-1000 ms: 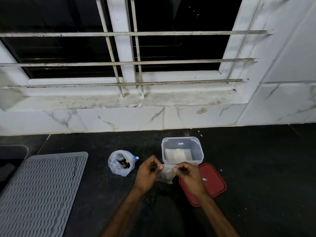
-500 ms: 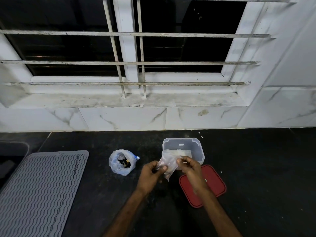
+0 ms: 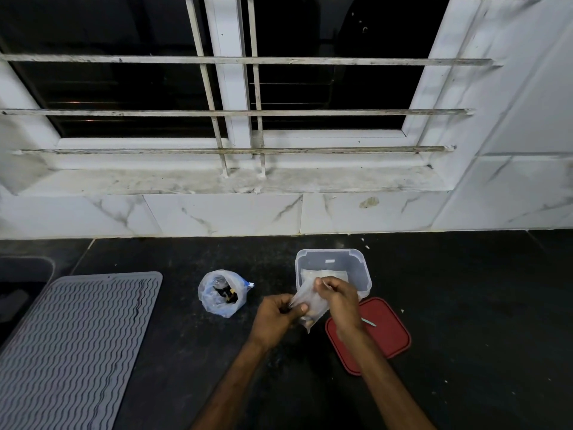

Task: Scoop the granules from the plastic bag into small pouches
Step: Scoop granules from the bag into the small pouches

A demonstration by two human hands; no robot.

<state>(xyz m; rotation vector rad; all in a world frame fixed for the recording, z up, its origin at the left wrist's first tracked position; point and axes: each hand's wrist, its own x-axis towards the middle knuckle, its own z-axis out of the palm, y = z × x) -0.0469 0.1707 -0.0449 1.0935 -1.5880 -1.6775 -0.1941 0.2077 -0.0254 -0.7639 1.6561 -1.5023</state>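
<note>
A small clear pouch (image 3: 310, 308) hangs tilted between both hands above the black counter, with a little pale material at its bottom. My left hand (image 3: 274, 318) pinches its lower left edge. My right hand (image 3: 339, 301) grips its upper right edge. An open, crumpled plastic bag (image 3: 221, 294) with dark contents stands on the counter to the left of my hands. Behind my right hand sits a clear plastic tub (image 3: 333, 265) with white pouches lying flat inside.
A red lid (image 3: 384, 336) lies on the counter right of my right forearm, with a thin pale stick (image 3: 369, 321) on it. A grey ribbed mat (image 3: 68, 346) covers the left side. A tiled wall and a barred window rise behind.
Both hands have turned the pouch from level to tilted, right end up. My right hand has risen toward the tub and my left hand has dropped slightly.
</note>
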